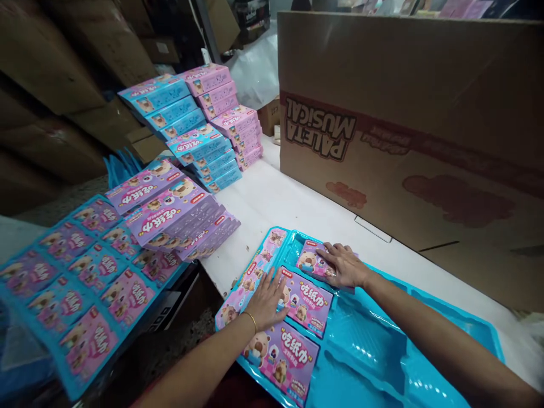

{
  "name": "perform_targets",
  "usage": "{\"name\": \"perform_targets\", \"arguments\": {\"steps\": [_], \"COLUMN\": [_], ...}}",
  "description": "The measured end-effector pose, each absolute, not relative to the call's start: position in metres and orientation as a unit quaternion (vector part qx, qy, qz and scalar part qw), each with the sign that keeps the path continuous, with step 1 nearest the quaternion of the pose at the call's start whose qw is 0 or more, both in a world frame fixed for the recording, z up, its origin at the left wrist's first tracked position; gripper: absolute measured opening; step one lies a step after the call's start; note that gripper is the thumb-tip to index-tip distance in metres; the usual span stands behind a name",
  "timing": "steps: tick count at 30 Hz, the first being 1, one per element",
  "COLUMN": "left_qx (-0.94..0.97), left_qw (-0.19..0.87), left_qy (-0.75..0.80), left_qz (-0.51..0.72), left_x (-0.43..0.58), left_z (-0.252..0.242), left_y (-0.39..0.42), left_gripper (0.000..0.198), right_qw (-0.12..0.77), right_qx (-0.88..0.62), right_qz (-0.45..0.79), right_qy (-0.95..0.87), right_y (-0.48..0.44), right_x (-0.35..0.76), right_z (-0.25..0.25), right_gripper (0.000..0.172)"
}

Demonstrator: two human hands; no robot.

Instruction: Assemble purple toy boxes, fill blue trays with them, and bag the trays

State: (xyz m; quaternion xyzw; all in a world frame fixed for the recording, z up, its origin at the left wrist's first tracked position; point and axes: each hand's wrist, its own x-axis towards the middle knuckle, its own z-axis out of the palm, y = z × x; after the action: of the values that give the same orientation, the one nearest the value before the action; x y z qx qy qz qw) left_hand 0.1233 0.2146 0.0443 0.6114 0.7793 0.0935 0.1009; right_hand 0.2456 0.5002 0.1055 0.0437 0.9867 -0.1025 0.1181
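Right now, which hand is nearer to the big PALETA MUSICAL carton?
Right. The right hand rests on the top pink box in the blue tray, closest to the PALETA MUSICAL carton. The left hand lies on the middle pink box, farther from it.

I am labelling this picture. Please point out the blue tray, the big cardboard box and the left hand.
blue tray [374, 340], head view, bare empty compartment
cardboard box [425, 85], head view, plain brown wall
left hand [266, 300], head view, back of hand

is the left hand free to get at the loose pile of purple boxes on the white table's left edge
Probably yes. The left hand lies flat on a purple box in the blue plastic tray, holding nothing, and the pile of purple boxes sits just up and left of it across bare white table.
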Motion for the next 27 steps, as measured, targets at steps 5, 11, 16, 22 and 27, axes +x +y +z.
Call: {"name": "perform_targets", "arguments": {"steps": [5, 11, 16, 22, 27], "left_qx": [0.608, 0.615, 0.617, 0.608, 0.604], "left_qw": [0.109, 0.106, 0.107, 0.099, 0.089], "left_qy": [0.78, 0.774, 0.772, 0.78, 0.786], "left_qz": [0.102, 0.108, 0.111, 0.107, 0.101], "left_x": [0.122, 0.121, 0.121, 0.121, 0.121], "left_z": [0.043, 0.043, 0.042, 0.042, 0.042], "left_y": [0.214, 0.215, 0.215, 0.216, 0.216], "left_gripper": [0.077, 0.077, 0.078, 0.075, 0.076], "right_qw": [0.127, 0.119, 0.106, 0.065, -0.048], "right_qx": [0.035, 0.038, 0.013, 0.005, 0.104], "right_qz": [-0.09, -0.101, -0.114, -0.104, -0.132], "right_qy": [0.987, 0.987, 0.988, 0.992, 0.985], "right_y": [0.491, 0.489, 0.492, 0.471, 0.478], "right_x": [0.236, 0.232, 0.235, 0.206, 0.222], "right_z": [0.097, 0.097, 0.097, 0.095, 0.088], "right_gripper": [0.092, 0.088, 0.083, 0.079, 0.069]}}
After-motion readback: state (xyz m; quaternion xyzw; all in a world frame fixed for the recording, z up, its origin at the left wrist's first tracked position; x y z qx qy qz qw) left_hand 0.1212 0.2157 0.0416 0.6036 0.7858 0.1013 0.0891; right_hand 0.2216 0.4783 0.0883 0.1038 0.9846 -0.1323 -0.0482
